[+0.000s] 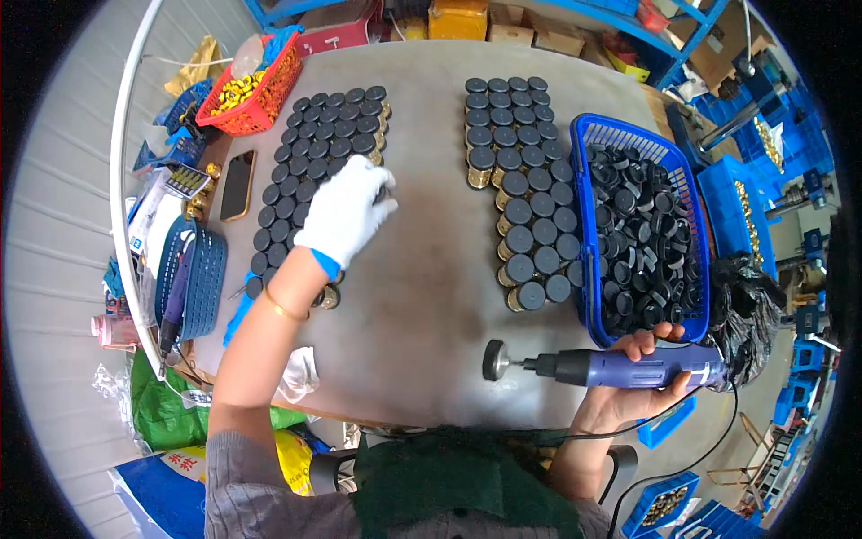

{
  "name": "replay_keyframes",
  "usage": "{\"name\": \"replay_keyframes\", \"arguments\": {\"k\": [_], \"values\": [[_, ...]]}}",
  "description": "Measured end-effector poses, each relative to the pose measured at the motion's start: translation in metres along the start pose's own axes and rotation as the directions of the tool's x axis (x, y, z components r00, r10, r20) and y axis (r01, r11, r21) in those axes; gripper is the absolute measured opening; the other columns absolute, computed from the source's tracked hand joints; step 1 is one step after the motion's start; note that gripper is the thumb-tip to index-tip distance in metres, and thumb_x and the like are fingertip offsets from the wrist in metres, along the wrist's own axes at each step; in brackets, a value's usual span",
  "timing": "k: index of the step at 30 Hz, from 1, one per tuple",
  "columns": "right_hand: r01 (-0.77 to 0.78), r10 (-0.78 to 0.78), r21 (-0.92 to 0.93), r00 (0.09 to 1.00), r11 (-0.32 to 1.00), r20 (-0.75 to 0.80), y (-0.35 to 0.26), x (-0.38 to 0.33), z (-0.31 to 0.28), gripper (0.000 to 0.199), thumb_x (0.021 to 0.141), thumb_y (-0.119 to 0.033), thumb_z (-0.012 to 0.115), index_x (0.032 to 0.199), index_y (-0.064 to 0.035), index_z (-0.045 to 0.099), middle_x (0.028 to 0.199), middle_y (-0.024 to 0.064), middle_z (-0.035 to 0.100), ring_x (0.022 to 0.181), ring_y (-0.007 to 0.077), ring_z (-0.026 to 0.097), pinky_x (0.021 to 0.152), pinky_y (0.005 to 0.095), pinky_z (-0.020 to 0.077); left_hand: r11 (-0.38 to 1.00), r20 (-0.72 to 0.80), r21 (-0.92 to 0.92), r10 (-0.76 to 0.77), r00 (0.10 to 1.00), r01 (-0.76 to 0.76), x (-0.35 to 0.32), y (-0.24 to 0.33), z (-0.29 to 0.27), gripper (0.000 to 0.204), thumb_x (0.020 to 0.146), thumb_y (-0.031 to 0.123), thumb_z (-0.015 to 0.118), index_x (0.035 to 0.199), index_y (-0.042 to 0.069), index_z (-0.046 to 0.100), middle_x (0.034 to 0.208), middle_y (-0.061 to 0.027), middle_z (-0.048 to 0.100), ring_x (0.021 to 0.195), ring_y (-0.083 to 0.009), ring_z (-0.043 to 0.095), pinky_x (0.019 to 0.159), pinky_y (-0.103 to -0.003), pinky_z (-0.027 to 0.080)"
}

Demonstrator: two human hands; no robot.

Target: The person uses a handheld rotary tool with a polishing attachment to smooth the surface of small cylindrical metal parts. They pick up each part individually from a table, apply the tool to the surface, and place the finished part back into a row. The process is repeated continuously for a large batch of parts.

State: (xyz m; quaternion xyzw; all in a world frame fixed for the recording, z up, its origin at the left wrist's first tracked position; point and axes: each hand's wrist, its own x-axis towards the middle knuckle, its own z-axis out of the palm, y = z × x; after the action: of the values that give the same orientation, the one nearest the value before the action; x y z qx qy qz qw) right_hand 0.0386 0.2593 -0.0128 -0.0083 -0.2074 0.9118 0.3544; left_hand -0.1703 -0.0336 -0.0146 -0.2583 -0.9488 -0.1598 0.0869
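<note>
My left hand (346, 211), in a white glove, is over the right edge of the left block of black-capped brass fittings (316, 149). Its thumb and fingers close around a black-capped fitting (382, 192), mostly hidden by the glove. Bare, my right hand (639, 382) grips a purple electric screwdriver (620, 367) held level near the table's front edge. The tool points left, and a round black driving head (495, 359) sits on its tip. A second block of black-capped brass fittings (530, 184) stands upright in rows on the right.
A blue basket (588, 225) of loose black caps stands beside the right block. On the left are a phone (238, 185), a red basket (285, 79) with yellow parts and a dark blue basket (208, 278) holding another screwdriver. A black cord (718, 440) hangs from my tool.
</note>
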Motion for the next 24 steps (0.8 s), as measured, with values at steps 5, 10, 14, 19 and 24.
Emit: {"name": "replay_keyframes", "arguments": {"k": [5, 10, 14, 19, 24], "values": [[-0.039, 0.038, -0.013, 0.999, 0.999, -0.023, 0.006, -0.003, 0.003, 0.053, 0.082, -0.038, 0.059, 0.121, -0.0059, 0.041, 0.108, 0.0101, 0.054, 0.073, 0.0170, 0.045, 0.063, 0.0265, 0.0409, 0.963, 0.051, 0.267, 0.029, 0.998, -0.042, 0.027, -0.023, 0.013, 0.021, 0.073, 0.020, 0.067, 0.091, 0.012, 0.059, 0.086, -0.0114, 0.055, 0.079, -0.0293, 0.058, 0.064, -0.039, 0.048], [-0.044, 0.044, 0.007, 0.998, 0.999, -0.035, 0.003, -0.002, 0.000, 0.054, 0.081, -0.038, 0.061, 0.120, -0.0062, 0.041, 0.108, 0.0104, 0.054, 0.074, 0.0174, 0.047, 0.062, 0.0270, 0.0417, 0.932, -0.099, 0.361, 0.069, 0.993, -0.029, 0.034, -0.015, 0.027, 0.019, 0.072, 0.012, 0.061, 0.091, 0.012, 0.060, 0.083, -0.0123, 0.054, 0.076, -0.0300, 0.058, 0.061, -0.040, 0.049], [-0.056, 0.055, -0.030, 0.997, 0.998, -0.054, 0.007, -0.002, 0.004, 0.055, 0.080, -0.037, 0.063, 0.119, -0.0065, 0.041, 0.107, 0.0105, 0.054, 0.074, 0.0182, 0.050, 0.061, 0.0270, 0.0430, 0.971, -0.151, 0.113, 0.226, 0.962, -0.210, 0.059, 0.048, 0.036, 0.032, 0.073, 0.014, 0.060, 0.104, 0.014, 0.056, 0.084, -0.0113, 0.054, 0.075, -0.0303, 0.058, 0.062, -0.041, 0.049], [-0.027, 0.026, -0.034, 0.999, 0.999, -0.035, -0.003, -0.007, 0.016, 0.055, 0.079, -0.039, 0.063, 0.117, -0.0063, 0.041, 0.103, 0.0088, 0.053, 0.074, 0.0174, 0.050, 0.061, 0.0267, 0.0431, 0.996, -0.031, -0.073, 0.040, 0.999, -0.042, 0.066, 0.069, 0.061, 0.032, 0.079, 0.024, 0.061, 0.108, 0.014, 0.052, 0.085, -0.0119, 0.058, 0.071, -0.0294, 0.060, 0.062, -0.042, 0.049], [0.041, -0.040, 0.027, 0.999, 0.999, -0.027, -0.018, 0.000, 0.003, 0.052, 0.079, -0.041, 0.062, 0.112, -0.0049, 0.043, 0.102, 0.0086, 0.053, 0.072, 0.0168, 0.048, 0.062, 0.0261, 0.0423, 0.117, 0.525, -0.808, -0.300, 0.796, 0.577, 0.002, 0.051, 0.062, 0.038, 0.081, 0.022, 0.058, 0.114, 0.005, 0.047, 0.086, -0.0112, 0.062, 0.066, -0.0183, 0.060, 0.054, -0.027, 0.047]]}}
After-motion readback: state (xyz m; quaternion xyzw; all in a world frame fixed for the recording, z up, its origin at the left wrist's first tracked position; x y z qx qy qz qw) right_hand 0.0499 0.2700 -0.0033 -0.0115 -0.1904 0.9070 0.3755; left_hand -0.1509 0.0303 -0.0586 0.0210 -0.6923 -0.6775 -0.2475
